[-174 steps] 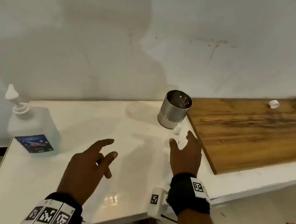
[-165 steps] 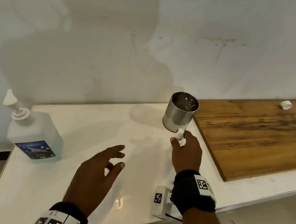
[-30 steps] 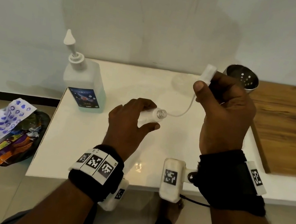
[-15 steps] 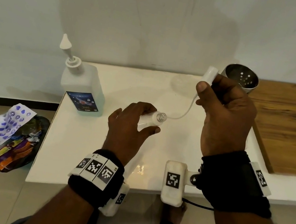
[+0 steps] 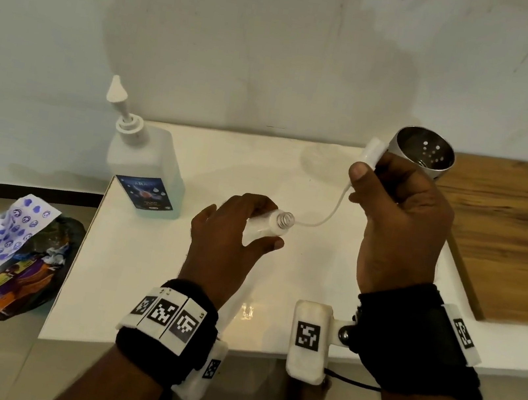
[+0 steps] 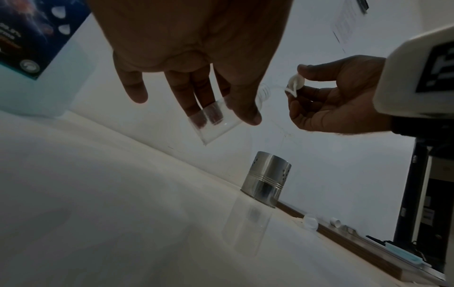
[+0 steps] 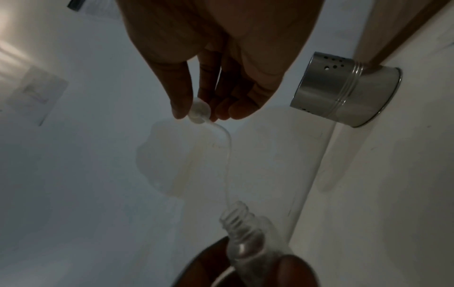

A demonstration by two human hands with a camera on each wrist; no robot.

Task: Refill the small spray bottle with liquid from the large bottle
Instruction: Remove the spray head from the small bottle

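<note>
Two hands, both busy. My left hand (image 5: 232, 239) wraps the small spray bottle (image 5: 267, 224) mid-air, long axis near-horizontal, open neck aimed at my right so the tube can slide free. My right hand (image 5: 401, 221) pinches the spray head (image 5: 372, 151) w/ thumb & fingers, up and away from the neck; dip tube (image 5: 322, 217) droops, its tip in the neck. The large bottle (image 5: 143, 167) stands beyond my left, untouched.

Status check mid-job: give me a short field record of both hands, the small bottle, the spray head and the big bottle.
left hand: grips small spray bottle, tilted, neck open
right hand: pinches spray head, lifted clear of the neck
dip tube: its end still inside the neck
large bottle: upright on white table, pump on, untouched
metal cup: behind right hand
</note>
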